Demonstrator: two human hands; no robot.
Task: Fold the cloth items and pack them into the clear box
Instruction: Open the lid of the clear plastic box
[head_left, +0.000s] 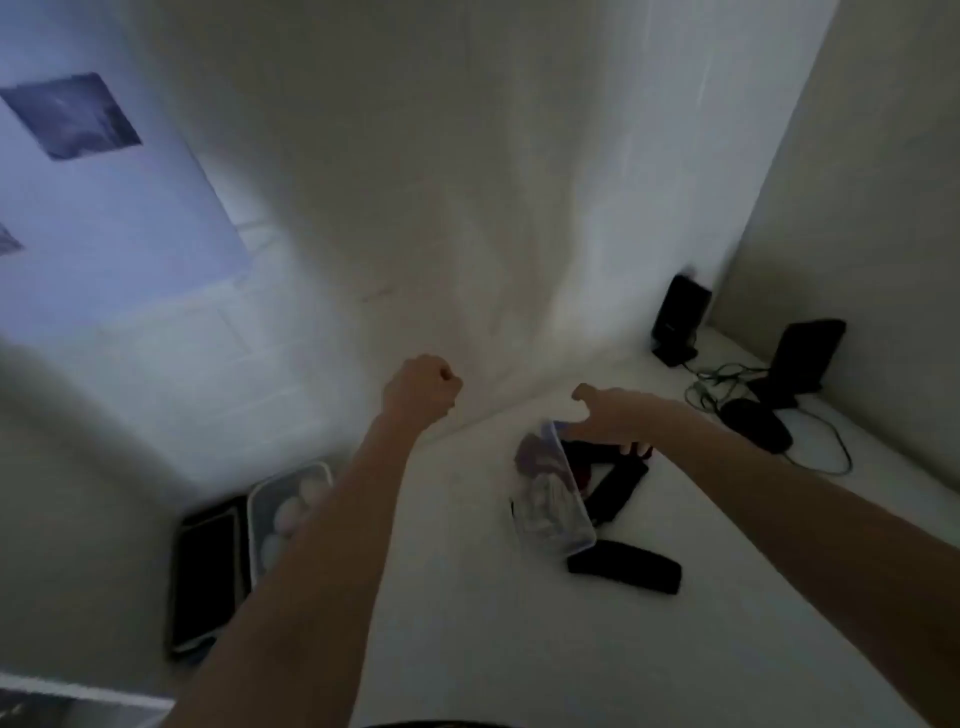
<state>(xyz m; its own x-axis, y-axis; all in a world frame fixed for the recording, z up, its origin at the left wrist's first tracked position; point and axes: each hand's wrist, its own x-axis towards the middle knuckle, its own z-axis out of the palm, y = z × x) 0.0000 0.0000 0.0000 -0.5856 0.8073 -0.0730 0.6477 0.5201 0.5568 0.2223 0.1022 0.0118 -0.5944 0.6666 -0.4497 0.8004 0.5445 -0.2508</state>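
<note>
The clear box (558, 499) stands tilted on the white table (493, 623), with dark and purple cloth showing through its wall. My right hand (610, 415) grips the box's far rim, fingers spread over it. Black cloth items (618, 483) lie just right of the box, and one folded black piece (623, 571) lies in front of it. My left hand (423, 389) is a closed fist held up in the air left of the box, with nothing visible in it. The picture is blurred.
A grey tray with pale round things (280, 509) and a black flat case (208, 566) sit off the table's left edge. Black speakers (678, 322), a black stand (802, 364), a mouse (758, 423) and cables occupy the far right corner. A white wall stands behind.
</note>
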